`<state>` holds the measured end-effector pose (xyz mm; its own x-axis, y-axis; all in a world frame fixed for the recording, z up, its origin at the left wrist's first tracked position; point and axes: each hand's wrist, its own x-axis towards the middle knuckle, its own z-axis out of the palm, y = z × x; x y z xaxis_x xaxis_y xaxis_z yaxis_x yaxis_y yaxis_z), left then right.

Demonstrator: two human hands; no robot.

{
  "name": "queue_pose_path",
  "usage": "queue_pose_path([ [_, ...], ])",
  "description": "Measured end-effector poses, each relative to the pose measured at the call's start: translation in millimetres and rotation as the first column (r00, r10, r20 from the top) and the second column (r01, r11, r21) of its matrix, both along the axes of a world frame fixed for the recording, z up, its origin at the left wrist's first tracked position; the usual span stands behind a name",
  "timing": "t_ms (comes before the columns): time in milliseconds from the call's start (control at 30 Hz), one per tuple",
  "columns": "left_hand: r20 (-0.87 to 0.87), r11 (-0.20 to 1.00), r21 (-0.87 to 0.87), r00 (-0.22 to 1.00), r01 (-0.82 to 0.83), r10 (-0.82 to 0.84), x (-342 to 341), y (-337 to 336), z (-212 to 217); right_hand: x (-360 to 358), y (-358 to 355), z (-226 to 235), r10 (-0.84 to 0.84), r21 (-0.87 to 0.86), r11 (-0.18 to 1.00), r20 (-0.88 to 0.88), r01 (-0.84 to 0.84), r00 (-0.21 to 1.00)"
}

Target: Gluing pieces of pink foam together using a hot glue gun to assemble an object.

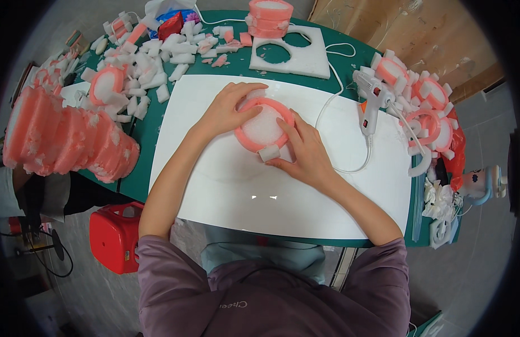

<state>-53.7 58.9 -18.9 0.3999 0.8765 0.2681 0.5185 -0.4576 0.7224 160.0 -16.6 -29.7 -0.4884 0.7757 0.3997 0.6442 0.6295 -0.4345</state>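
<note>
A round foam piece lies in front of me: a pink foam ring (250,142) around a white foam disc (262,127). One small white foam block (269,153) sits at the ring's near edge. My left hand (230,110) curls round the ring's upper left side, its thumb over the rim. On the right side, my right hand (306,150) grips the ring, with a thumb close to the small block and fingers on the rim. Beneath both hands is a glossy white board (226,185).
A white glue gun (376,95) with its cord stands right of the board. Pink foam stacks (69,135) rise at left; another stack (269,19) stands at the back by a white foam sheet with holes (293,59). Loose foam blocks (150,64) cover the far left. A red stool (111,238) is below.
</note>
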Motion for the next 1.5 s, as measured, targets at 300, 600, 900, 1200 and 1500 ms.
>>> queue_pose_path([
  [300,0.066,0.997,-0.052,0.996,0.058,-0.054,-1.8,2.9,-3.4,-0.5,-0.6,0.0,0.001,0.000,1.000,0.006,-0.001,1.000],
  [600,0.024,0.998,-0.039,0.999,0.040,-0.039,-1.3,-0.2,0.7,-0.4,-0.5,-0.8,0.002,-0.018,1.000,0.022,-0.001,1.000],
  [900,-0.015,0.998,-0.055,0.999,0.035,-0.035,-1.0,-1.1,2.7,-0.7,-1.1,-0.6,0.000,-0.017,1.000,0.048,0.000,0.999],
  [1200,-0.001,0.999,-0.025,0.999,0.044,-0.044,-1.5,-0.4,1.5,-0.7,-0.7,0.1,0.012,-0.012,1.000,0.024,-0.012,1.000],
  [1500,0.014,0.999,-0.034,0.999,0.029,-0.029,1.3,-1.6,0.0,-0.3,-1.1,0.3,0.012,-0.017,1.000,0.020,-0.012,1.000],
])
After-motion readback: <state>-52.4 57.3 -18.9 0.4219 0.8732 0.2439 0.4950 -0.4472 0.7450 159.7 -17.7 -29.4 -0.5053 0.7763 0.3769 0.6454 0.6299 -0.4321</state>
